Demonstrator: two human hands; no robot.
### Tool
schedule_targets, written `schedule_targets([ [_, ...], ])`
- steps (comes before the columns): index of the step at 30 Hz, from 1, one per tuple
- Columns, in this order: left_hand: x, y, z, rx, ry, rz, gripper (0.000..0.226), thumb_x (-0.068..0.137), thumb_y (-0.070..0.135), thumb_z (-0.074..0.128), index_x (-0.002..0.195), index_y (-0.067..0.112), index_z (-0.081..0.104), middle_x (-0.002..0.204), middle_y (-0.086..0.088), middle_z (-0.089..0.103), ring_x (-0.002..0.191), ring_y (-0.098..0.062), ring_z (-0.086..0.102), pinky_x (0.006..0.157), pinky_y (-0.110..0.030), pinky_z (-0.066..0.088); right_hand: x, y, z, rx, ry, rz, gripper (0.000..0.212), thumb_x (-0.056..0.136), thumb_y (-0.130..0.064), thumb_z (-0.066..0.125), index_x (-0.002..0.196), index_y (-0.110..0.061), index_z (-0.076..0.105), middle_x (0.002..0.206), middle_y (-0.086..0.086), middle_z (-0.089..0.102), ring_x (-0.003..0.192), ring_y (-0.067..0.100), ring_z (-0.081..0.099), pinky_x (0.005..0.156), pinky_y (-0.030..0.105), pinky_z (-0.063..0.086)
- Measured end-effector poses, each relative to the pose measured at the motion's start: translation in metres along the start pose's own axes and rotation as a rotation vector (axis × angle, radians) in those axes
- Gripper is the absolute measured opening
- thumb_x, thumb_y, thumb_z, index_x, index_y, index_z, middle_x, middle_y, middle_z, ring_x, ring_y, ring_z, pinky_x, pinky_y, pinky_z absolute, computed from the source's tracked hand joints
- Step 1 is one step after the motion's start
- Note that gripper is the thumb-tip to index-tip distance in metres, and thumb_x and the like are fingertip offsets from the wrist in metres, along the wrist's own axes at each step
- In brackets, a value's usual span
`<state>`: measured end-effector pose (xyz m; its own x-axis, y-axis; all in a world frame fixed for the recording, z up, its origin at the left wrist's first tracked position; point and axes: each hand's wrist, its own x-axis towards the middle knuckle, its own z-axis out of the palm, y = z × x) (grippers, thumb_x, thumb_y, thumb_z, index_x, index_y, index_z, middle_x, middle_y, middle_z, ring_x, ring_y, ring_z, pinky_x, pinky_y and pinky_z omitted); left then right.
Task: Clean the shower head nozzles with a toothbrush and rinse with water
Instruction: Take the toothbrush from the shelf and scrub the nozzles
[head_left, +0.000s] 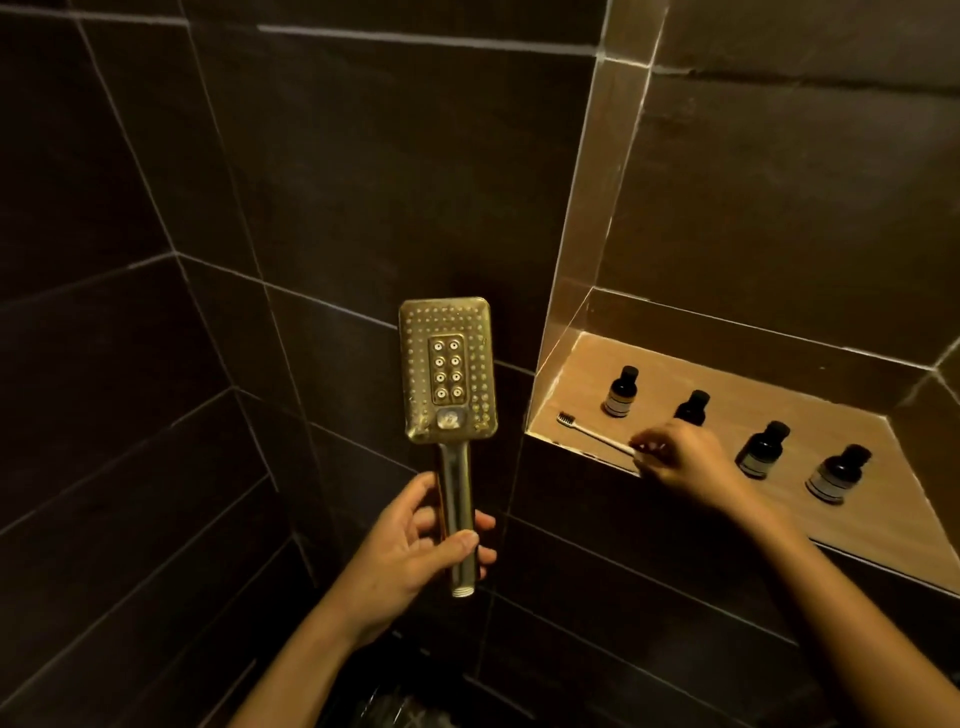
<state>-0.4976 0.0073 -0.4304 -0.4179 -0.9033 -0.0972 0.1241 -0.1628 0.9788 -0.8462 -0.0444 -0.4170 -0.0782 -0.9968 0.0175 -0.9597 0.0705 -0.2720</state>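
Observation:
A gold, rectangular shower head (448, 369) stands upright in front of the dark tiled wall, its nozzle face turned toward me, with no hose on its threaded end. My left hand (415, 540) grips its handle. A white toothbrush (592, 431) lies on the lit niche shelf (582, 364), bristles pointing left. My right hand (680, 457) reaches into the niche and pinches the handle end of the toothbrush with its fingertips.
Several small dark bottles stand in a row on the shelf: one (620, 391) behind the toothbrush, one (693, 405) partly behind my right hand, and two (762, 449) (837, 474) to the right. Dark tiled walls (260, 260) enclose the corner.

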Motion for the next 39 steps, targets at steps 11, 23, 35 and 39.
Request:
schedule_targets([
  [11, -0.017, -0.023, -0.021, -0.047, 0.144, -0.028, 0.049, 0.087, -0.008, 0.065, 0.127, 0.012, 0.046, 0.114, -0.013, 0.069, 0.094, -0.046, 0.071, 0.082, -0.058, 0.057, 0.017, 0.024, 0.015, -0.064, -0.03, -0.074, 0.041, 0.087, -0.014, 0.073, 0.127, -0.016, 0.06, 0.121, 0.01, 0.061, 0.107, 0.025, 0.059, 0.091, 0.033, 0.048],
  [23, -0.055, -0.029, -0.081, -0.145, 0.305, -0.056, 0.052, 0.085, -0.009, 0.065, 0.126, 0.018, 0.05, 0.101, -0.018, 0.064, 0.092, -0.041, 0.072, 0.081, -0.052, 0.059, -0.023, -0.035, 0.006, 0.058, 0.007, -0.115, 0.033, 0.091, -0.01, 0.065, 0.108, -0.034, 0.05, 0.098, 0.0, 0.059, 0.078, 0.01, 0.054, 0.066, 0.027, 0.041],
  [35, -0.132, -0.039, -0.145, -0.11, 0.624, -0.083, 0.009, 0.1, 0.026, 0.052, 0.104, 0.034, 0.054, 0.068, -0.003, 0.061, 0.041, -0.015, 0.046, 0.04, -0.024, 0.034, -0.086, -0.309, 0.068, 0.334, -0.066, -0.794, 0.025, 0.102, -0.046, 0.044, 0.082, -0.035, 0.054, 0.063, -0.015, 0.054, 0.06, 0.003, 0.056, 0.054, 0.015, 0.037],
  [39, -0.167, -0.043, -0.166, 0.01, 0.721, -0.067, 0.011, 0.1, 0.034, 0.051, 0.098, 0.025, 0.056, 0.068, -0.005, 0.056, 0.039, -0.013, 0.044, 0.038, -0.024, 0.033, -0.088, -0.349, 0.103, 0.292, -0.126, -0.875, 0.03, 0.102, -0.052, 0.04, 0.084, -0.033, 0.054, 0.063, -0.014, 0.053, 0.057, 0.004, 0.054, 0.052, 0.02, 0.039],
])
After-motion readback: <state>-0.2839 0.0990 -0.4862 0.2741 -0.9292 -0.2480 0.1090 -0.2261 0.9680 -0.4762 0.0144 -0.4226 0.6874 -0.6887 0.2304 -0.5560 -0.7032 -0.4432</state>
